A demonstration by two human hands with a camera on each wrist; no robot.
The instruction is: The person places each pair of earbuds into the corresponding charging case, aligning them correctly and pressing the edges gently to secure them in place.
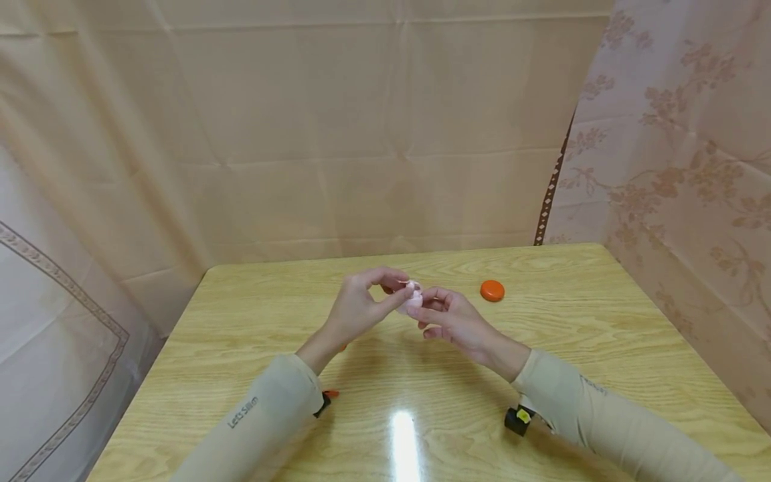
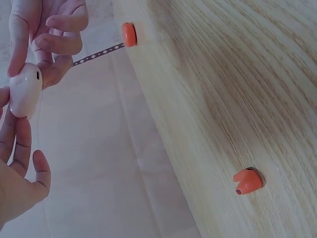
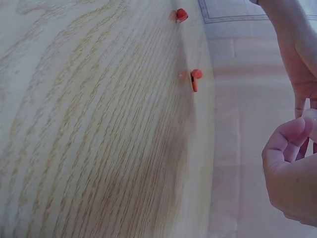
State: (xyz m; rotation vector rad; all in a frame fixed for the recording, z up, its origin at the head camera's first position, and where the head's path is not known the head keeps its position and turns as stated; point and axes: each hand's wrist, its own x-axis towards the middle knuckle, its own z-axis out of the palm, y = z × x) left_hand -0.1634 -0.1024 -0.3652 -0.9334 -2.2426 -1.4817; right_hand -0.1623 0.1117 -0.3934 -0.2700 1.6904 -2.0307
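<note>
Over the far half of the table, both hands hold a small white earbud case (image 1: 415, 302) between them. My left hand (image 1: 366, 304) pinches the case from the left with thumb and fingers. From the right, my right hand (image 1: 460, 327) grips its other side with thumb and fingertips. The left wrist view shows the smooth, rounded case (image 2: 25, 94) with a dark slot on its side. In the right wrist view, only part of the case (image 3: 311, 121) shows at the frame's edge. Fingers hide what lies inside it.
A round orange case (image 1: 492, 290) lies on the wooden table (image 1: 578, 321), beyond the right hand. Two orange earbuds, one stemmed (image 3: 195, 79) and one farther off (image 3: 182, 15), lie on the tabletop near the left arm. Beige curtains (image 1: 385, 134) hang behind the table.
</note>
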